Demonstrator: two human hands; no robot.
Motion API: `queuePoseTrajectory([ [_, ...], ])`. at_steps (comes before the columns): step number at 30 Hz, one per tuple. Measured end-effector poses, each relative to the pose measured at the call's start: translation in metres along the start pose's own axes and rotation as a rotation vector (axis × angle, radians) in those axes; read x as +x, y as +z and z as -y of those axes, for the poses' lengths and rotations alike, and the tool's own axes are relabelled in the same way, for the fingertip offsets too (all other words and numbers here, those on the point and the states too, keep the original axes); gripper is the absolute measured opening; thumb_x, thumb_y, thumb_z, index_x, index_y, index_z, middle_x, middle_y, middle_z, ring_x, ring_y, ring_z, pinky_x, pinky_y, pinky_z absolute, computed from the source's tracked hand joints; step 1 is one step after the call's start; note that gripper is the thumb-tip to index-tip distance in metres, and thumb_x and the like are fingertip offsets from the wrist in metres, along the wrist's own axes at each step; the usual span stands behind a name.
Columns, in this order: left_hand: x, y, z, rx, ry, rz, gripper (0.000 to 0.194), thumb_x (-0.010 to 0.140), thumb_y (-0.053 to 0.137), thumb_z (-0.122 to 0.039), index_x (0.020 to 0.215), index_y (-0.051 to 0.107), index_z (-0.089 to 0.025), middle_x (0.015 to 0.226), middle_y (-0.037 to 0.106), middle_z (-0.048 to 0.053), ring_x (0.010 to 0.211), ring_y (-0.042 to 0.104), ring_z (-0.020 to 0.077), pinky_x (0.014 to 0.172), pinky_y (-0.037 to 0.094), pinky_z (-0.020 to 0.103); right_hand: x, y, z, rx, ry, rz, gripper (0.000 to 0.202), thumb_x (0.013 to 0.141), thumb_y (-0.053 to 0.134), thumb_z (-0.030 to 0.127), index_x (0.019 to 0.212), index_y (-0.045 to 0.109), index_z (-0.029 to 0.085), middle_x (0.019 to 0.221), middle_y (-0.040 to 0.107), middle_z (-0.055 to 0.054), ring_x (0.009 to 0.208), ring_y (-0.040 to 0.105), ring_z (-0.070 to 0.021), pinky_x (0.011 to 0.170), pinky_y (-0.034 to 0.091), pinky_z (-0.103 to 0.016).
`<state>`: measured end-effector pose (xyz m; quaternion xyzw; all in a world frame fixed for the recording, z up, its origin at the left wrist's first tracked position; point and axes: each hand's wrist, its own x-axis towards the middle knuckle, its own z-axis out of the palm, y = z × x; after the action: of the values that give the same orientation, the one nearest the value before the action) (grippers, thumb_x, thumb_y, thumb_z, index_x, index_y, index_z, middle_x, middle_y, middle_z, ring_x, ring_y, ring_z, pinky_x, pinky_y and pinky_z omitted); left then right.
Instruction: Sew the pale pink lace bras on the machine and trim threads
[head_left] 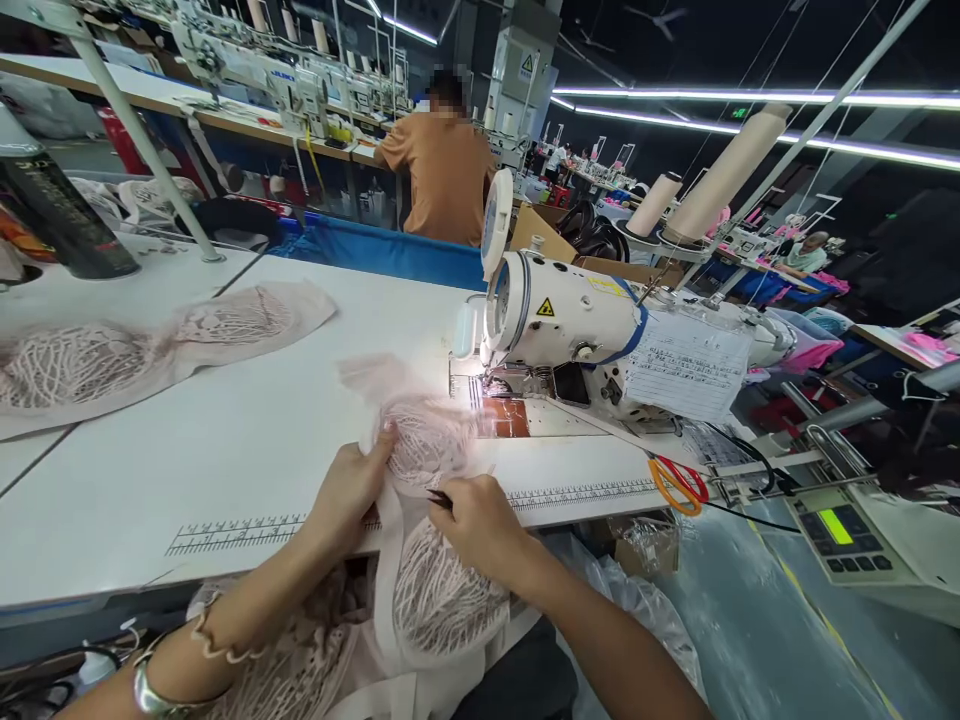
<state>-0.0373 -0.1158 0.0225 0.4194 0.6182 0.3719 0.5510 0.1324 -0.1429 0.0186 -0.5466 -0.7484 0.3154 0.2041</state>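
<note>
A pink lace bra [424,470] lies half on the white surface [247,440] and half off it, draped over the near edge toward the person's lap. Its long axis runs from the lap up and away toward the sewing machine [592,330]: one cup rests flat on the surface just short of the needle plate, the other cup hangs below the edge, facing up.

The left hand [349,490] lies on the left side of the upper cup, fingers bent and pressed onto the lace and its band, pinning the fabric at the edge of the surface. The right hand [480,525] sits just right of the garment's middle, fingers closed around a small dark tool [439,497] whose tip points left toward the strip between the two cups; what kind of tool it is cannot be told.

A printed ruler strip [585,493] runs along the near edge of the surface. Orange-handled scissors [679,483] lie to the right, well apart from the hands. Another lace piece [150,350] is spread flat at the far left. A person in a brown shirt [446,175] sits at a bench beyond, back turned.
</note>
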Motion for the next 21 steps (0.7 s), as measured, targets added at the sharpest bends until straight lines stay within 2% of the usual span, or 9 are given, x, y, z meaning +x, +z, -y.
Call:
queuePoseTrajectory([
  [3,0.008,-0.013,0.002,0.174,0.13,-0.099,0.055,0.075,0.056,-0.075,0.061,0.044,-0.023,0.049,0.047,-0.001,0.047,0.047,0.0173,0.046,0.038,0.029,0.0,-0.005,0.004,-0.214,0.085,0.034,0.036,0.085,0.063,0.018,0.054,0.043,0.022,0.053,0.044,0.003,0.054,0.041,-0.0141,0.058,0.022,-0.029],
  [6,0.02,-0.03,-0.006,0.45,0.487,-0.442,0.029,0.08,0.061,-0.049,0.084,0.055,-0.021,0.073,0.061,0.003,0.066,0.059,0.0223,0.06,0.049,0.033,0.001,-0.02,0.007,-0.216,0.078,0.223,0.034,0.095,0.056,0.025,0.062,0.057,0.019,0.06,0.057,-0.002,0.063,0.053,-0.017,0.058,0.028,-0.026],
  [7,0.025,-0.033,-0.01,0.554,0.643,-0.468,0.021,0.083,0.058,-0.039,0.091,0.057,-0.02,0.081,0.064,0.005,0.074,0.062,0.0237,0.067,0.052,0.035,0.001,-0.027,0.009,-0.224,0.076,0.267,0.034,0.098,0.054,0.028,0.066,0.061,0.018,0.064,0.061,-0.003,0.067,0.057,-0.0178,0.058,0.03,-0.026],
  [8,0.029,-0.033,-0.013,0.662,0.813,-0.381,0.016,0.086,0.054,-0.031,0.097,0.059,-0.019,0.091,0.067,0.008,0.083,0.065,0.0247,0.076,0.054,0.037,0.0,-0.034,0.011,-0.247,0.075,0.308,0.033,0.099,0.054,0.031,0.071,0.064,0.017,0.068,0.064,-0.004,0.07,0.059,-0.0182,0.059,0.031,-0.025],
  [10,0.037,-0.023,-0.015,0.886,1.131,0.072,0.025,0.09,0.048,-0.017,0.11,0.063,-0.019,0.113,0.07,0.011,0.108,0.065,0.0253,0.095,0.051,0.04,0.0,-0.053,0.016,-0.329,0.059,0.392,0.03,0.097,0.059,0.035,0.077,0.068,0.016,0.074,0.068,-0.006,0.072,0.061,-0.0185,0.058,0.031,-0.025],
  [12,0.042,-0.001,-0.012,1.043,1.294,0.497,0.035,0.092,0.05,-0.015,0.125,0.06,-0.018,0.133,0.065,0.012,0.13,0.056,0.0266,0.111,0.042,0.043,0.001,-0.078,0.019,-0.422,0.005,0.479,0.022,0.091,0.068,0.035,0.081,0.071,0.016,0.077,0.071,-0.006,0.071,0.062,-0.0183,0.058,0.031,-0.025],
  [13,0.044,0.011,-0.009,1.085,1.318,0.576,0.039,0.092,0.053,-0.017,0.13,0.058,-0.016,0.139,0.061,0.014,0.135,0.051,0.0285,0.115,0.038,0.045,0.002,-0.092,0.019,-0.473,-0.025,0.502,0.017,0.088,0.072,0.033,0.082,0.072,0.017,0.078,0.072,-0.006,0.071,0.063,-0.0187,0.059,0.031,-0.025],
  [17,0.049,0.053,0.007,1.087,1.261,0.431,0.038,0.095,0.054,-0.025,0.128,0.058,-0.007,0.142,0.056,0.023,0.136,0.049,0.0353,0.115,0.038,0.051,0.015,-0.134,0.004,-0.731,0.023,0.342,0.013,0.09,0.066,0.019,0.08,0.073,0.017,0.076,0.073,-0.007,0.071,0.065,-0.0204,0.061,0.032,-0.026],
  [21,0.06,0.058,0.006,0.983,1.261,0.421,0.044,0.093,0.059,-0.029,0.132,0.057,-0.008,0.143,0.056,0.022,0.138,0.046,0.0371,0.115,0.038,0.053,0.039,-0.123,-0.031,-0.784,0.083,0.114,0.02,0.089,0.055,0.006,0.089,0.073,0.015,0.094,0.075,-0.013,0.084,0.068,-0.0241,0.067,0.038,-0.028],
])
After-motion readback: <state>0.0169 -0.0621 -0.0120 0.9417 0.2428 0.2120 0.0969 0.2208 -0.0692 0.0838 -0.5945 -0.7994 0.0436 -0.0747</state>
